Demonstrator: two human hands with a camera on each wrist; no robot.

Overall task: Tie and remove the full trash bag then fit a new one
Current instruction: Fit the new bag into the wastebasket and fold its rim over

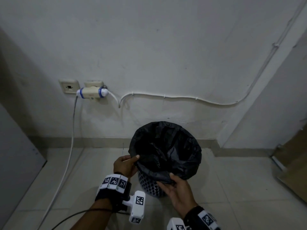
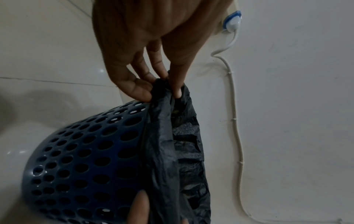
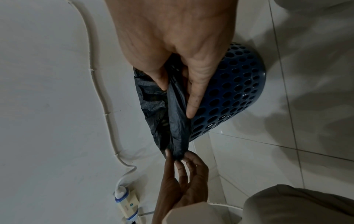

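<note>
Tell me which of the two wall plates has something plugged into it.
The right wall plate: a white adapter with blue rings sits in it. The left wall plate beside it has nothing plugged in.

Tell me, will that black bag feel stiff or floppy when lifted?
Probably floppy: the black bag bunches into folds where the left hand and right hand pinch it. Likely slippery too, being thin and glossy. Its weight cannot be judged.

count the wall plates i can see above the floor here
2: a wall plate with a small port at the left, and a second wall plate just right of it, partly hidden behind the plugged-in adapter.
</note>
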